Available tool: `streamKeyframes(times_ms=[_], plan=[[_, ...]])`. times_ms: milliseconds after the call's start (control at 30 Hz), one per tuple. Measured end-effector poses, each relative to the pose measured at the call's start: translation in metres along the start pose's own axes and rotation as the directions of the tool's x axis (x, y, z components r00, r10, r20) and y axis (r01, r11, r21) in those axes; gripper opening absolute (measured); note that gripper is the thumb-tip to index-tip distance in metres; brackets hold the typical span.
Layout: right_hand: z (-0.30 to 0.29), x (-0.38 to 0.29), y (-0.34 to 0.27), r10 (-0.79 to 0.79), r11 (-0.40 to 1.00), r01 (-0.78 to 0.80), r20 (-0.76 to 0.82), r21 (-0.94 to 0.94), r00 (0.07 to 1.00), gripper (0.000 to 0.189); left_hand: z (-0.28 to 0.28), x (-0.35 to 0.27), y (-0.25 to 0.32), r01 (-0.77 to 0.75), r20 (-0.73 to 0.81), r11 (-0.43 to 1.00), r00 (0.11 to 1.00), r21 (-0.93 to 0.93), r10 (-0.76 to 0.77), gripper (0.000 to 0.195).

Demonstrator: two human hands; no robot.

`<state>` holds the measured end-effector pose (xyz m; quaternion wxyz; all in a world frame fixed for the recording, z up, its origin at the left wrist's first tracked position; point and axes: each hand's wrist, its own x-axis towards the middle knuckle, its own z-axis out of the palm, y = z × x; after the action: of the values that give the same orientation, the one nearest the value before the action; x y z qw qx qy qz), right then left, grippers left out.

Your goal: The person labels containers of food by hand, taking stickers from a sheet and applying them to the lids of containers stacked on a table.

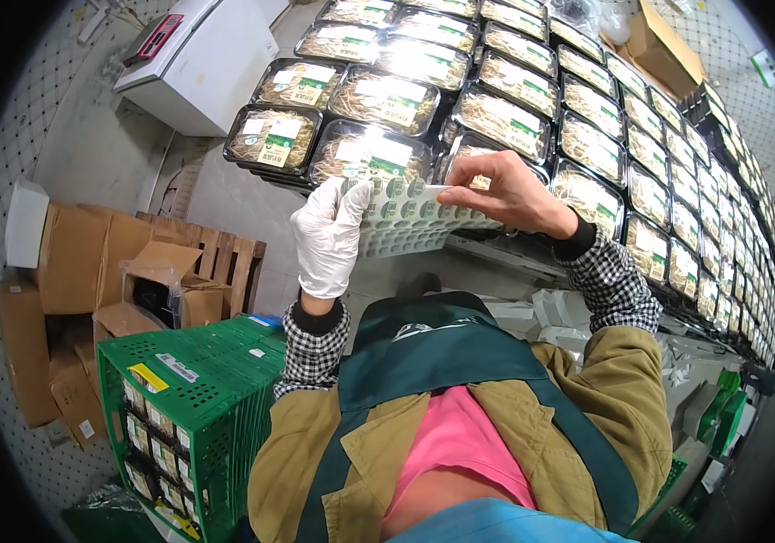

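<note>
My left hand [331,237], in a white glove, grips the left end of a sheet of round green-and-clear stickers [404,227]. The bare fingertips of my right hand [506,193] pinch together at the upper edge of this sheet; whether a single sticker is between them I cannot tell. Just beyond my hands stands a black plastic tray with a clear lid [374,156], filled with pale, thin, stringy food and bearing a white-and-green label. To its left, a similar tray [273,138] tops a stack and also carries a small round sticker.
Many more stacked trays [648,183] stretch to the right. A white chest-like appliance [204,64] stands at upper left. Cardboard boxes [78,258] and a wooden pallet [224,261] lie at left. Nearby, a green crate [190,360] holds packed trays. An open carton [665,47] sits beyond.
</note>
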<state>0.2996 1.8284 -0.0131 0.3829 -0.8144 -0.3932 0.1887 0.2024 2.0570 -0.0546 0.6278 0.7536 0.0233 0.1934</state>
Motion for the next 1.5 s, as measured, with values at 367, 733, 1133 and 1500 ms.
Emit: streamKeyframes(times_ms=[367,733,1133,1500], plan=[[0.057,-0.011,-0.029,-0.408,0.86,0.176,-0.439,-0.478,0.801,0.021,0.022,-0.015,0.01,0.061,0.114,0.995,0.991,0.082,-0.07,0.022],[0.0,0.033,0.164,0.283,0.938,-0.309,-0.865,0.159,0.414,0.049,-0.004,-0.035,-0.016,0.173,0.667,0.985,0.731,0.019,-0.142,0.021],[0.066,-0.025,0.101,0.44,0.897,-0.248,-0.788,0.366,0.431,0.039,-0.032,-0.041,-0.027,0.286,0.678,0.958,0.709,-0.029,-0.191,0.019],[0.04,-0.104,0.141,0.14,0.817,-0.575,-0.953,-0.042,0.268,0.016,0.011,-0.038,-0.015,0.211,0.637,0.977,0.75,0.022,-0.177,0.023]])
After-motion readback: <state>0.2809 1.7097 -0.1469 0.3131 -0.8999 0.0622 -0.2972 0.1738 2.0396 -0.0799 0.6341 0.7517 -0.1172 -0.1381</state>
